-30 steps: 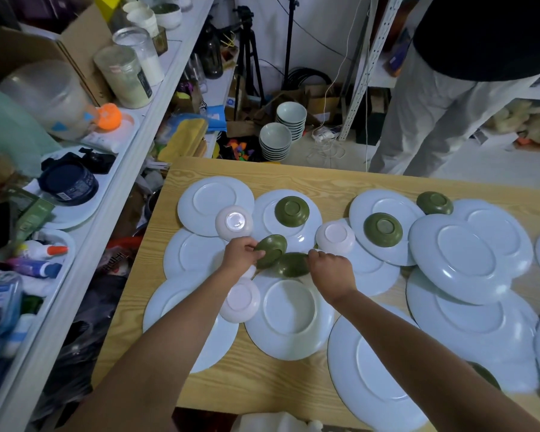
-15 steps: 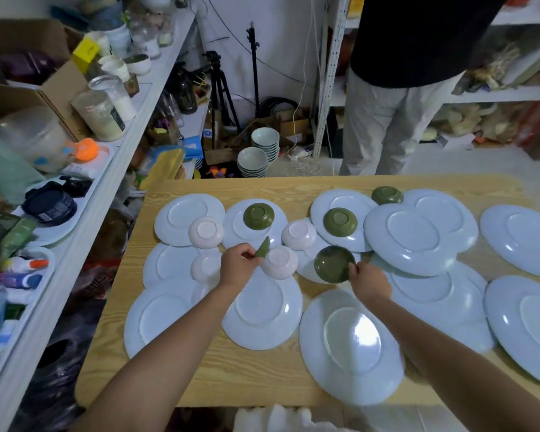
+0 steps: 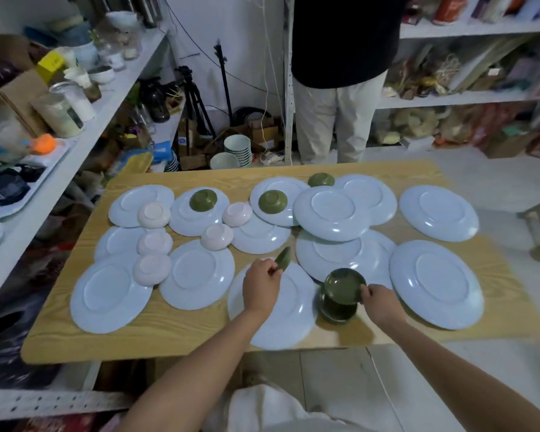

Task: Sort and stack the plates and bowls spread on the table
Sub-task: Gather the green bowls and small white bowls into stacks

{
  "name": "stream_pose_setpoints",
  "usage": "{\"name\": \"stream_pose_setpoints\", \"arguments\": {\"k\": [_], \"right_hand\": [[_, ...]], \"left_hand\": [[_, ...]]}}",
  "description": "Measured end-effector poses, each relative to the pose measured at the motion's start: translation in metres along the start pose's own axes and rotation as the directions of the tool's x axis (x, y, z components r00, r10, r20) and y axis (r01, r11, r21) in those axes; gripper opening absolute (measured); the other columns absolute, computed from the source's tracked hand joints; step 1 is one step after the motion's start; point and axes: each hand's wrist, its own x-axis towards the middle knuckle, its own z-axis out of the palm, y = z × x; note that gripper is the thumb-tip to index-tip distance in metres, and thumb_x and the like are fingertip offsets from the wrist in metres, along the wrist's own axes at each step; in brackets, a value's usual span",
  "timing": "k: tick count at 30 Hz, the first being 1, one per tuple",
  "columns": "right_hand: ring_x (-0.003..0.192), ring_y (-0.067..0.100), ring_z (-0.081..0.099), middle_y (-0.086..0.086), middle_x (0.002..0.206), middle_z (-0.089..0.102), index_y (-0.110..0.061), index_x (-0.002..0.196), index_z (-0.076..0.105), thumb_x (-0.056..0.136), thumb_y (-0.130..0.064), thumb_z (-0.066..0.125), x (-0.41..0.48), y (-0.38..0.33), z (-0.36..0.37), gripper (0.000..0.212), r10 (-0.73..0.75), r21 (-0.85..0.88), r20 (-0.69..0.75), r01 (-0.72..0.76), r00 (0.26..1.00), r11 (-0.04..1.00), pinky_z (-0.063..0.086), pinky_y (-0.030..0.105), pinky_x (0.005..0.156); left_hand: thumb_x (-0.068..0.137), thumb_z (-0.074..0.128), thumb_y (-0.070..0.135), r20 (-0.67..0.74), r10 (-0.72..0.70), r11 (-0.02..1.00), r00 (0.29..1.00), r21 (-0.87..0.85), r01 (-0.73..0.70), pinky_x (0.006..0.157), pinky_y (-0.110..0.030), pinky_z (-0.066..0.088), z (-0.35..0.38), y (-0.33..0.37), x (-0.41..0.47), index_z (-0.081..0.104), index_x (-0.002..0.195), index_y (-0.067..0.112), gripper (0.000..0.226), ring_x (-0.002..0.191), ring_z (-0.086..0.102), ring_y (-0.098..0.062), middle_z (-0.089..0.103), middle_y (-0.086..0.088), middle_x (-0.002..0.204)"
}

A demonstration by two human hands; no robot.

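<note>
**Bowls, green: stacking under way at lower centre of frame**

Right hand (image 3: 382, 304): fingers closed on the rim of an upright green bowl (image 3: 344, 285), held tilted just above a second green bowl (image 3: 337, 308) resting on the tabletop (image 3: 169, 335) at the near edge.

Left hand (image 3: 260, 286): fingers pinched on a third green bowl (image 3: 283, 258), seen edge-on, over a large white plate (image 3: 289, 310).

Remaining: three green bowls upturned at upper centre, one (image 3: 203, 200) on a plate; five pink bowls (image 3: 153, 214) at centre left; white plates spread and overlapping throughout.

Step, as judged: nesting green bowls into one pile. Next move calls for lowering the right-hand bowl squarely into the one beneath, then adding the left-hand bowl on top.
</note>
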Motion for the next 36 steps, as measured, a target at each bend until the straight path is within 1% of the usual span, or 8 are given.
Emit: {"name": "stream_pose_setpoints", "arguments": {"k": [6, 11, 17, 20, 25, 28, 31, 36], "right_hand": [[0.081, 0.024, 0.058, 0.009, 0.092, 0.066, -0.012, 0.084, 0.058, 0.101, -0.034, 0.032, -0.018, 0.023, 0.006, 0.038, -0.006, -0.047, 0.044, 0.008, 0.999, 0.999, 0.044, 0.029, 0.070], [0.088, 0.025, 0.061, 0.008, 0.093, 0.067, -0.010, 0.095, 0.063, 0.101, -0.040, 0.028, -0.022, 0.019, 0.017, 0.046, -0.017, 0.094, 0.115, 0.006, 0.993, 0.996, 0.048, 0.034, 0.078], [0.091, 0.022, 0.059, 0.008, 0.103, 0.066, -0.013, 0.098, 0.061, 0.100, -0.031, 0.030, -0.019, 0.025, 0.017, 0.035, -0.010, 0.145, 0.157, -0.013, 0.988, 0.989, 0.047, 0.034, 0.083], [0.097, 0.024, 0.058, 0.009, 0.108, 0.065, -0.009, 0.104, 0.063, 0.100, -0.027, 0.030, -0.019, 0.027, 0.013, 0.038, -0.017, 0.122, 0.178, -0.005, 0.984, 0.992, 0.042, 0.032, 0.084], [0.099, 0.026, 0.059, 0.010, 0.109, 0.065, -0.009, 0.106, 0.062, 0.101, -0.027, 0.030, -0.016, 0.031, 0.013, 0.037, -0.033, 0.077, 0.178, 0.020, 0.984, 0.997, 0.043, 0.034, 0.084], [0.093, 0.024, 0.060, 0.007, 0.101, 0.065, -0.012, 0.099, 0.060, 0.101, -0.031, 0.029, -0.013, 0.029, 0.007, 0.036, -0.042, -0.007, 0.145, 0.043, 0.989, 0.999, 0.046, 0.034, 0.080], [0.083, 0.023, 0.058, 0.005, 0.089, 0.060, -0.014, 0.086, 0.050, 0.101, -0.035, 0.026, -0.005, 0.024, 0.000, 0.035, -0.072, -0.131, 0.079, 0.082, 0.994, 0.988, 0.043, 0.031, 0.072], [0.087, 0.026, 0.062, 0.008, 0.093, 0.064, -0.013, 0.091, 0.050, 0.101, -0.035, 0.028, 0.013, -0.005, -0.011, 0.033, -0.140, -0.211, 0.026, 0.142, 0.990, 0.967, 0.043, 0.032, 0.072]], "left_hand": [[0.093, 0.056, 0.022, 0.184, 0.104, 0.976, 0.977, 0.169, -0.136, 0.069, -0.022, 0.038, 0.035, 0.024, -0.046, 0.065, 0.091, 0.009, 0.016, 0.079, 0.053, -0.016, 0.048, 0.002, 0.087], [0.096, 0.048, 0.021, 0.305, 0.197, 0.908, 0.932, 0.301, -0.291, 0.071, -0.026, 0.041, 0.043, 0.026, -0.055, 0.064, 0.098, 0.009, 0.019, 0.088, 0.057, -0.020, 0.054, -0.003, 0.100], [0.099, 0.042, 0.021, 0.403, 0.282, 0.855, 0.871, 0.306, -0.418, 0.078, -0.025, 0.046, 0.055, 0.027, -0.057, 0.063, 0.110, 0.011, 0.026, 0.096, 0.056, -0.017, 0.054, -0.002, 0.113], [0.097, 0.044, 0.018, 0.429, 0.246, 0.892, 0.869, 0.252, -0.376, 0.086, -0.029, 0.048, 0.061, 0.024, -0.060, 0.065, 0.111, 0.011, 0.026, 0.099, 0.057, -0.018, 0.054, -0.001, 0.116], [0.098, 0.042, 0.016, 0.405, 0.207, 0.914, 0.891, 0.244, -0.324, 0.084, -0.023, 0.046, 0.059, 0.012, -0.063, 0.064, 0.117, 0.013, 0.030, 0.099, 0.058, -0.015, 0.051, 0.004, 0.123], [0.098, 0.041, 0.015, 0.340, 0.153, 0.917, 0.928, 0.302, -0.262, 0.086, -0.022, 0.047, 0.051, 0.005, -0.056, 0.060, 0.123, 0.015, 0.031, 0.101, 0.059, -0.013, 0.051, 0.005, 0.126], [0.099, 0.040, 0.013, 0.250, 0.089, 0.916, 0.964, 0.360, -0.178, 0.088, -0.022, 0.045, 0.037, -0.003, -0.044, 0.052, 0.132, 0.016, 0.036, 0.110, 0.056, -0.013, 0.048, 0.004, 0.133], [0.097, 0.039, 0.010, 0.140, 0.010, 0.877, 0.990, 0.474, -0.076, 0.093, -0.028, 0.045, 0.010, -0.023, -0.017, 0.045, 0.138, 0.016, 0.042, 0.121, 0.048, -0.017, 0.046, -0.001, 0.137]]}}
